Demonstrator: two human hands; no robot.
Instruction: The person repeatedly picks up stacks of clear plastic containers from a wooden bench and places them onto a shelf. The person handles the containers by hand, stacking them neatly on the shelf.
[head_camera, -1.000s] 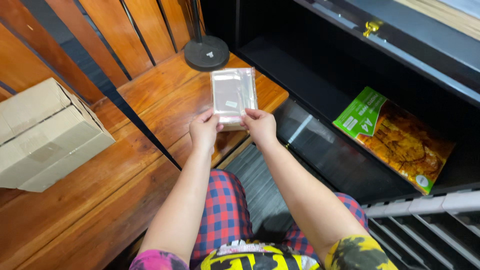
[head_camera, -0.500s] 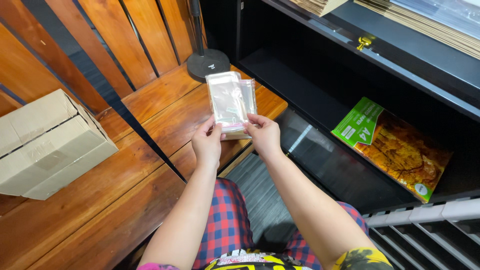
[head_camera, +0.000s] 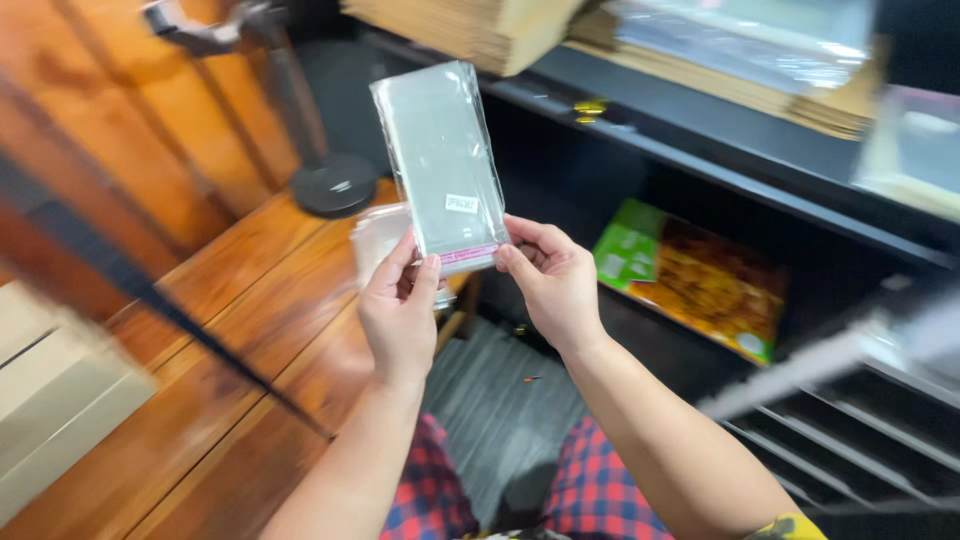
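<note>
A clear plastic sleeve bag (head_camera: 440, 165) with a small white label and a pink strip along its lower edge stands upright in the air. My left hand (head_camera: 400, 315) pinches its lower left corner and my right hand (head_camera: 550, 280) pinches its lower right corner. Behind my left hand, a stack of similar clear bags (head_camera: 375, 235) lies on the wooden bench (head_camera: 230, 340).
A black round stand base (head_camera: 335, 185) with a pole sits on the bench behind the bags. A cardboard box (head_camera: 50, 400) is at the left. A green and orange printed packet (head_camera: 700, 285) lies on the dark lower shelf (head_camera: 700, 165). Stacked cardboard and plastic sheets lie on top of the shelf.
Both hands have lifted one clear bag off the stack on the bench and raised it upright. The view has swung upward toward the shelf.
</note>
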